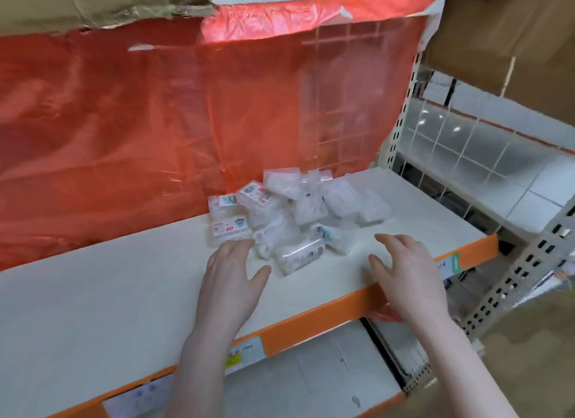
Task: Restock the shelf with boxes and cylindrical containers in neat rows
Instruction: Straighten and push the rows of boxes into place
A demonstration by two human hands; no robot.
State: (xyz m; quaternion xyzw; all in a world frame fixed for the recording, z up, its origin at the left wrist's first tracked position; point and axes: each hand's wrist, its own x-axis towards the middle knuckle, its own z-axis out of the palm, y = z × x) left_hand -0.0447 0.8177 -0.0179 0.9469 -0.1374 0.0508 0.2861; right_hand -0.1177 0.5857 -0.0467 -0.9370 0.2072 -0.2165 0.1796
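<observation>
My left hand [231, 274] & right hand [404, 271] hover over the white shelf [93, 302], fingers spread, holding nothing. Clear boxes [228, 228] & a cylindrical container [298, 252] lie in a loose heap just ahead, btwn both hands, near the red plastic sheet [155, 122] at the back.

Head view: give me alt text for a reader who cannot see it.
Two open hands, left hand and right hand, hover near a jumbled pile of clear plastic packs on a white shelf, red plastic sheet behind.
</observation>
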